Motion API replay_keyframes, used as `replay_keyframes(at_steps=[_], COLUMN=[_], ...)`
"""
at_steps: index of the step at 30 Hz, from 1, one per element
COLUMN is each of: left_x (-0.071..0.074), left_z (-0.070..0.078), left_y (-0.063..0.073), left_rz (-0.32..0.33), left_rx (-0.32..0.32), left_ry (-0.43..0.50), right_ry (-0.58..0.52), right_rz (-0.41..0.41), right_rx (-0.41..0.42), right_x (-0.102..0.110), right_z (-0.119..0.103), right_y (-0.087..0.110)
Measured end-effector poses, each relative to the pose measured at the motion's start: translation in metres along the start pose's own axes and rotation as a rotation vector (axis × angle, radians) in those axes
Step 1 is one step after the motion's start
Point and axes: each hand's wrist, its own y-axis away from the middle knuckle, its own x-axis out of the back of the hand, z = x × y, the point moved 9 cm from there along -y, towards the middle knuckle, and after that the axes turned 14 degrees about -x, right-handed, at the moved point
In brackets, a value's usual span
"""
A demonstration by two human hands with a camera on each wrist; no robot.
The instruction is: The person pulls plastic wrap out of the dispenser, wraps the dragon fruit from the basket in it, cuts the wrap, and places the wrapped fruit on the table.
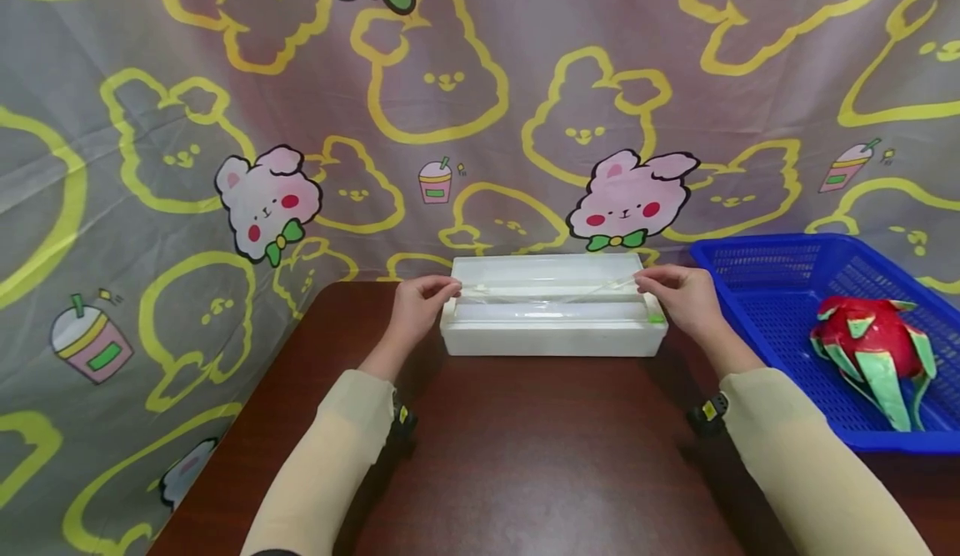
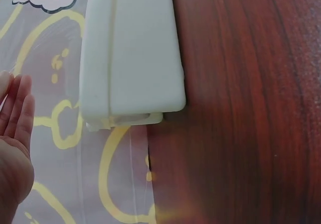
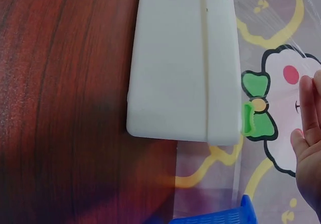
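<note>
A white cling film dispenser lies lengthwise on the table, its lid raised at the back. Clear cling film stretches above the roll inside, slack and creased along its upper edge. At the left end my left hand pinches one corner of the film between thumb and fingers. My right hand pinches the opposite corner beyond the right end. A small green piece sits on the dispenser's right end. Both wrist views show the dispenser's smooth front, with the left hand and right hand at the outer edges.
To the right stands a blue plastic basket holding a red plush dragon fruit with green leaves. The dark brown table extends in front of the dispenser. Behind hangs a grey cloth printed with cartoon animals.
</note>
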Motion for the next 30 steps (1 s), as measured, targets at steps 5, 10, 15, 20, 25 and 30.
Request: replay_keyframes(at_steps=[5, 10, 15, 20, 25, 30], left_x=[0.001, 0.005, 0.008, 0.010, 0.011, 0.012], left_z=[0.005, 0.009, 0.012, 0.016, 0.019, 0.017], left_y=[-0.003, -0.007, -0.010, -0.013, -0.014, -0.014], left_rz=[0.010, 0.027, 0.024, 0.023, 0.025, 0.039], left_rx=[0.000, 0.007, 0.010, 0.007, 0.015, 0.037], left_ry=[0.020, 0.001, 0.005, 0.030, 0.042, 0.054], right_ry=[-0.006, -0.003, 0.004, 0.061, 0.146, 0.144], right_rz=[0.016, 0.014, 0.008, 0.004, -0.060, -0.049], right_rx=[0.007, 0.030, 0.045, 0.084, 0.119, 0.150], right_x=[0.006, 0.010, 0.013, 0.016, 0.010, 0.008], right_z=[-0.006, -0.011, -0.017, -0.024, -0.027, -0.029], right_y=[0.002, 0.004, 0.002, 0.002, 0.002, 0.002])
